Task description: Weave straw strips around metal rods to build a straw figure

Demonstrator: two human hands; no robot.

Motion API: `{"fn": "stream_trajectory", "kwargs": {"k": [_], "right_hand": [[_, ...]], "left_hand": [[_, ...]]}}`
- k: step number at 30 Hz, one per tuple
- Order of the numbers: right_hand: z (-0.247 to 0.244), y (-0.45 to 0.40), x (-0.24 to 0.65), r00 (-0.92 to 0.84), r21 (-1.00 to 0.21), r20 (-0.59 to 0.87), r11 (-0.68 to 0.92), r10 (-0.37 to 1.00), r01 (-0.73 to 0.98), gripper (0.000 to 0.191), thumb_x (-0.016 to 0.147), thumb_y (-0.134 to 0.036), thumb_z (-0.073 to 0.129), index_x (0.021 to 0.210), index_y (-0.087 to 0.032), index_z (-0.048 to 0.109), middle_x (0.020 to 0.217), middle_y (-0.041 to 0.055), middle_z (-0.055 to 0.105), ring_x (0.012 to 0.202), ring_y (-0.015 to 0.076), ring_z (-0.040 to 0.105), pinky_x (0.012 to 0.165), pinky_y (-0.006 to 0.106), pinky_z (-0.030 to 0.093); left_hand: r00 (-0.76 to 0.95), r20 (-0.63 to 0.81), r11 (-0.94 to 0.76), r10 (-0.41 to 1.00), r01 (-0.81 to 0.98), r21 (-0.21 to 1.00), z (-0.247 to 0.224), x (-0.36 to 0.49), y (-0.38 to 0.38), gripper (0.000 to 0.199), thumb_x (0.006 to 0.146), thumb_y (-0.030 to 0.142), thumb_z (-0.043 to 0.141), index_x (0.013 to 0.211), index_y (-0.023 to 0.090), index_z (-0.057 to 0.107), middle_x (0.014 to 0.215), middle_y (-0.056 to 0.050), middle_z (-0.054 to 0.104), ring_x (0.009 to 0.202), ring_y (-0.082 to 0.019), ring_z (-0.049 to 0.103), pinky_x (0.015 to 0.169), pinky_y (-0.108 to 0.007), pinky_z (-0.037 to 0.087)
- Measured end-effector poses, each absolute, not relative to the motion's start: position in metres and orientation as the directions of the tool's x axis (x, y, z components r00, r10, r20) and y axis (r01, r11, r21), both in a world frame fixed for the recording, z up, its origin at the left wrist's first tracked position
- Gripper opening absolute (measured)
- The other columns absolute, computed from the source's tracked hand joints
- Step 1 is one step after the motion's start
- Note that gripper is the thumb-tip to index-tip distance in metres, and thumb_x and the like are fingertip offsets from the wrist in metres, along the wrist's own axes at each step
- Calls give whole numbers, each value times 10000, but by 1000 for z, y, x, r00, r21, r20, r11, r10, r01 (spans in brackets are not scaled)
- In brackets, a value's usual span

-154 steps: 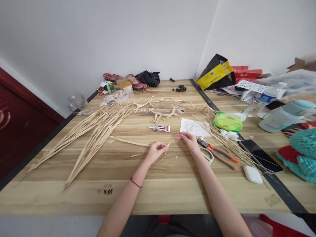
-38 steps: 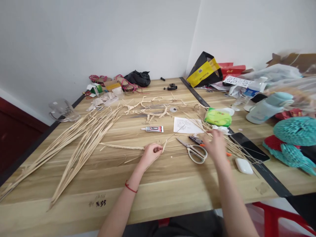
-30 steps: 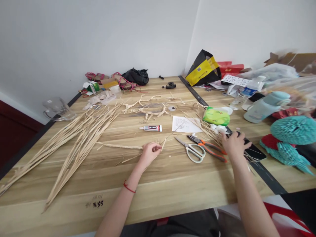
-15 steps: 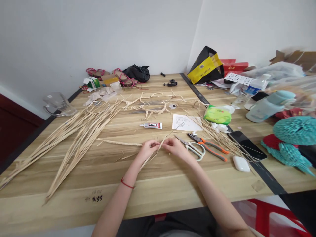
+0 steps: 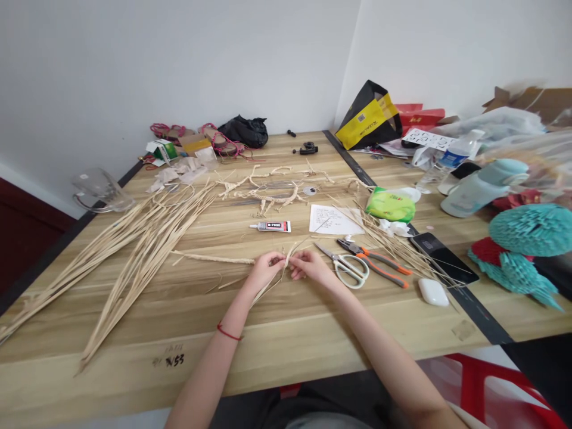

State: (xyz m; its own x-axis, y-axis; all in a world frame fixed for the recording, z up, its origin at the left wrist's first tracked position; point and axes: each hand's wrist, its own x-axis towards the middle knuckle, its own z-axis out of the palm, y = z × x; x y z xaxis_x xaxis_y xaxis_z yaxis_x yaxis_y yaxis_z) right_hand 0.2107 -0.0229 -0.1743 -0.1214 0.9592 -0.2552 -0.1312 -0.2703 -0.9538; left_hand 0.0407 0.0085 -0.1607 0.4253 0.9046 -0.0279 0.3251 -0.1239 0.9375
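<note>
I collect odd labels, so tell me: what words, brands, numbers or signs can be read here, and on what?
"B-7000": on the tube.
"53": handwritten on the table; the mark before it and the faint writing beside it are unclear.
Too small or blurred to read: writing on the white sheet, tissue pack, yellow-and-black bag, bottle label, white card.

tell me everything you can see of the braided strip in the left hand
The braided strip is thin, pale straw-coloured and looks like plant fibre. It runs nearly straight leftward from the left hand, which grips its right end; its left end splits into loose tails and seems to rest on the wooden table. Strands emerge between the hands, where the right hand touches them.
</note>
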Motion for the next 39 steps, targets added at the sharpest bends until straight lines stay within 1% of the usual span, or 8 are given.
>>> {"fn": "stream_trajectory", "kwargs": {"k": [8,13,16,19,23,29,33,39], "right_hand": [[-185,-18,211,-129,-960,-269,-276,954,-38,243,937,-305,569,1109,-136,598,1012,51,647,795,143,646,676,308,562],[-170,-19,210,-5,-968,-224,-222,975,113,212,866,-340,629,844,-131,654,719,30,663,599,151,631,590,306,543],[-149,-29,250,208,-949,-123,-176,970,260,232,786,-390,664,862,-171,670,784,65,695,671,208,653,672,367,539],[-131,-51,327,549,-865,17,-263,835,427,344,804,-414,584,1014,-146,628,1052,180,657,1016,328,598,889,503,436],[-133,-80,429,830,-680,110,-567,547,464,604,748,-407,635,1205,-29,523,1378,426,312,1342,500,210,960,640,202],[-155,-87,504,893,-470,21,-784,450,406,699,601,-437,789,1177,-100,581,1263,416,438,1220,505,404,846,579,288],[-154,-86,529,856,-395,-19,-790,517,468,713,528,-391,841,1138,-90,625,1124,351,542,1085,426,536,751,461,376],[-153,-97,542,789,-345,69,-728,610,592,597,472,-475,840,914,-109,676,911,257,610,858,361,591,654,426,385]], "left_hand": [[440,-29,-136,898,340,930,-164,40,11,191,752,309,641,825,151,722,827,-60,717,787,-199,613,749,-299,468],[436,-19,-152,900,355,922,-165,38,11,167,739,284,649,809,151,723,802,-57,711,758,-188,600,734,-295,455],[425,-10,-163,905,368,915,-164,37,10,158,736,278,646,802,155,719,785,-51,704,721,-177,586,704,-286,449],[419,1,-177,908,383,906,-162,37,8,152,736,277,641,787,157,718,761,-43,696,707,-170,576,689,-278,444],[407,14,-192,913,398,897,-162,39,7,145,740,281,646,781,165,723,721,-28,681,680,-162,563,669,-268,436],[411,24,-202,911,396,896,-164,39,8,149,763,286,639,777,163,722,724,-30,678,668,-155,558,655,-261,428],[417,29,-209,908,394,895,-165,39,8,159,771,292,631,783,160,718,737,-35,679,678,-158,559,663,-263,429],[422,42,-224,906,394,891,-165,39,8,165,777,295,628,781,157,719,724,-36,674,671,-157,553,661,-266,432]]}}
